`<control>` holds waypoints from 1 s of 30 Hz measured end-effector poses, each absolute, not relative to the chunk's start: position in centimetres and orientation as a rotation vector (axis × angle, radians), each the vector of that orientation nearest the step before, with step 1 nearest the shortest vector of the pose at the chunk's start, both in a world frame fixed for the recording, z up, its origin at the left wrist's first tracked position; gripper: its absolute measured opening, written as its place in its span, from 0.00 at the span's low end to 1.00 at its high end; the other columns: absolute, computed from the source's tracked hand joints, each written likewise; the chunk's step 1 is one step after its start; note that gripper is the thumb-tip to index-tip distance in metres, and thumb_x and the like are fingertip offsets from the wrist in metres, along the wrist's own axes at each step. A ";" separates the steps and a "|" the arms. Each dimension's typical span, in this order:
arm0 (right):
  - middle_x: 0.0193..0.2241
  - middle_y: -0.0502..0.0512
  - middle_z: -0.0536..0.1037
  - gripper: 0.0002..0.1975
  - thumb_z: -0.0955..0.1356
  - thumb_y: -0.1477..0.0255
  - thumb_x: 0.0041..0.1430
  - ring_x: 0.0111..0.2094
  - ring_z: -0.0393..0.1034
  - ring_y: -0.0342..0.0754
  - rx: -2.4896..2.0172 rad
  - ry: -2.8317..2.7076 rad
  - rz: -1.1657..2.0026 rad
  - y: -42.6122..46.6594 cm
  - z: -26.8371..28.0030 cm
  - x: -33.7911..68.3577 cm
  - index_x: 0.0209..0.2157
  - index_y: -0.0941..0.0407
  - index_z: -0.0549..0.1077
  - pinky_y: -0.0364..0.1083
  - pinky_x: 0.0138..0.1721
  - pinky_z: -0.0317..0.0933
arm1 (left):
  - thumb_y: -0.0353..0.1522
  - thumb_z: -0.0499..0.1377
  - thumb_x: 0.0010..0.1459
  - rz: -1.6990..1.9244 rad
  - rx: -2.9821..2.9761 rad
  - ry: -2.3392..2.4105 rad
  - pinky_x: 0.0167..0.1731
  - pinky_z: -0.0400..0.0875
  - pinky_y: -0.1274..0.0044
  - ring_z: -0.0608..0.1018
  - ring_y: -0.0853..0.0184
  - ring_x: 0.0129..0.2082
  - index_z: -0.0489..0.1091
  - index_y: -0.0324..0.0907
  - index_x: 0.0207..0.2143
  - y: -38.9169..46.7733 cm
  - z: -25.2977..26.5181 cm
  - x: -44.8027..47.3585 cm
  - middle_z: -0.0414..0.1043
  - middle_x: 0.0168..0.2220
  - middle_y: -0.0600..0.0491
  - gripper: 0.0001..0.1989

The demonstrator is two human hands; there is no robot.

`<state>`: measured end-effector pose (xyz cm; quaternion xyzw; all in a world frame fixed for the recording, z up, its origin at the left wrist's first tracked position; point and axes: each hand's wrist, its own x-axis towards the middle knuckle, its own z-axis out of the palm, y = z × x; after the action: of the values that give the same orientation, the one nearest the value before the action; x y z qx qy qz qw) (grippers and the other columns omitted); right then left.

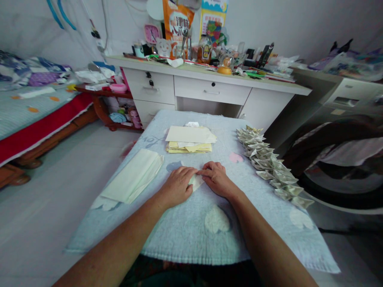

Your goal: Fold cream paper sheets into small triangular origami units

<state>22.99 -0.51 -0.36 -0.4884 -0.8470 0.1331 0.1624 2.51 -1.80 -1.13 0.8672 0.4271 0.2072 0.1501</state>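
A small folded piece of pale paper (196, 182) lies on the cloth-covered table, mostly hidden under my fingers. My left hand (179, 185) rests over its left side, thumb along the near edge, gripping it against the cloth. From the other side my right hand (216, 178) presses its upper corner with bent fingers, its index fingertip meeting the left one. Beyond both hands sits a stack of cream and yellow paper sheets (190, 137). A pile of long pale paper strips (134, 175) lies left of my left hand.
Folded paper pieces with pointed ends (269, 165) stand in rows along the table's right side. Behind is a white desk (209, 79) crowded with jars and a honey bottle (204, 50). A washing machine (338, 103) stands right, a bed (38, 107) left.
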 end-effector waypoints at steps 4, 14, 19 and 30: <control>0.44 0.54 0.69 0.16 0.65 0.73 0.62 0.45 0.59 0.50 -1.312 -2.436 0.415 -0.4 0.0 23.7 0.48 0.42 0.75 0.51 0.47 0.53 | 0.25 0.54 0.51 0.558 2.504 1.209 0.56 0.60 0.63 0.65 0.58 0.55 0.64 0.42 0.55 -1.7 -0.9 2.4 0.66 0.55 0.48 0.26; 0.42 0.55 0.71 0.08 0.66 0.72 0.60 0.45 0.61 0.51 -1.400 -2.291 0.462 -0.2 0.1 23.8 0.41 0.53 0.74 0.51 0.48 0.52 | 0.24 0.54 0.54 0.525 2.591 1.173 0.54 0.61 0.61 0.64 0.56 0.55 0.69 0.51 0.53 -2.0 -0.9 2.2 0.64 0.56 0.49 0.24; 0.44 0.57 0.69 0.11 0.66 0.70 0.58 0.48 0.58 0.55 -1.553 -2.306 0.295 -0.5 -0.5 22.5 0.43 0.52 0.70 0.53 0.47 0.52 | 0.23 0.55 0.54 0.510 2.626 1.170 0.53 0.62 0.60 0.64 0.56 0.55 0.71 0.54 0.51 -2.0 -1.1 2.2 0.64 0.57 0.49 0.24; 0.43 0.58 0.69 0.11 0.67 0.65 0.57 0.45 0.59 0.56 -1.700 -2.303 0.116 -0.2 -0.8 21.2 0.41 0.53 0.68 0.55 0.47 0.52 | 0.23 0.55 0.54 0.492 2.653 1.159 0.53 0.63 0.60 0.65 0.55 0.54 0.73 0.54 0.50 -1.9 -1.0 2.1 0.65 0.56 0.50 0.24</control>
<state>21.24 -0.21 -0.82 -0.5877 -0.7962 0.0399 0.1378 2.10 -1.94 -1.01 0.8987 0.3926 0.1668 0.1023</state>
